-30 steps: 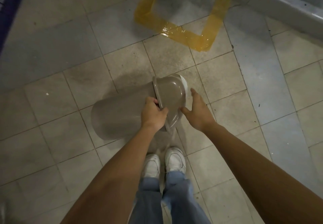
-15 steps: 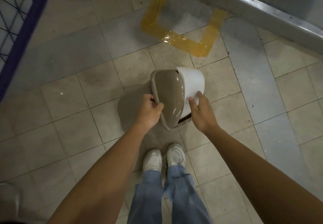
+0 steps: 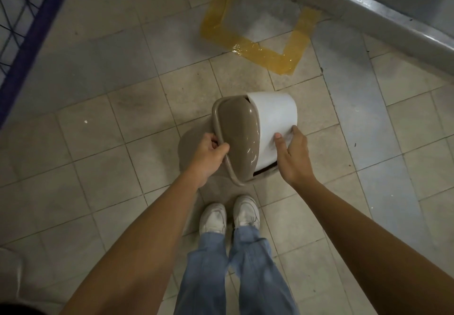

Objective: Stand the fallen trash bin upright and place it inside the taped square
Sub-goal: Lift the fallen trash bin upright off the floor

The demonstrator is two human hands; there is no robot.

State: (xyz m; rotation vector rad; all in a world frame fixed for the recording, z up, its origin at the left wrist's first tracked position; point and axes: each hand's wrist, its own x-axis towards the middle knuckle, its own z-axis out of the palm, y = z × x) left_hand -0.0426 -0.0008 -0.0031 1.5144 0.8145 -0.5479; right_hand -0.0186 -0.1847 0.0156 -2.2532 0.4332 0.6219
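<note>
A beige trash bin (image 3: pixel 239 132) with a domed lid and a white swing flap (image 3: pixel 272 115) stands nearly upright on the tiled floor, seen from above just in front of my shoes. My left hand (image 3: pixel 208 153) is curled around the lid's left rim. On the right side, my right hand (image 3: pixel 292 153) grips the flap's edge, thumb on the white surface. The square of yellow tape (image 3: pixel 260 51) lies on the floor beyond the bin, next to a grey ledge; its far side is hidden by the ledge.
A grey raised ledge (image 3: pixel 368 17) runs diagonally across the top right. A blue-framed wire grid (image 3: pixel 27 32) stands at the top left. My white shoes (image 3: pixel 228 216) are directly below the bin. Bare tile lies between bin and tape.
The bin has been tipped from lying on its side to nearly upright, lid now facing up. Both hands stayed on the lid and rose with it.
</note>
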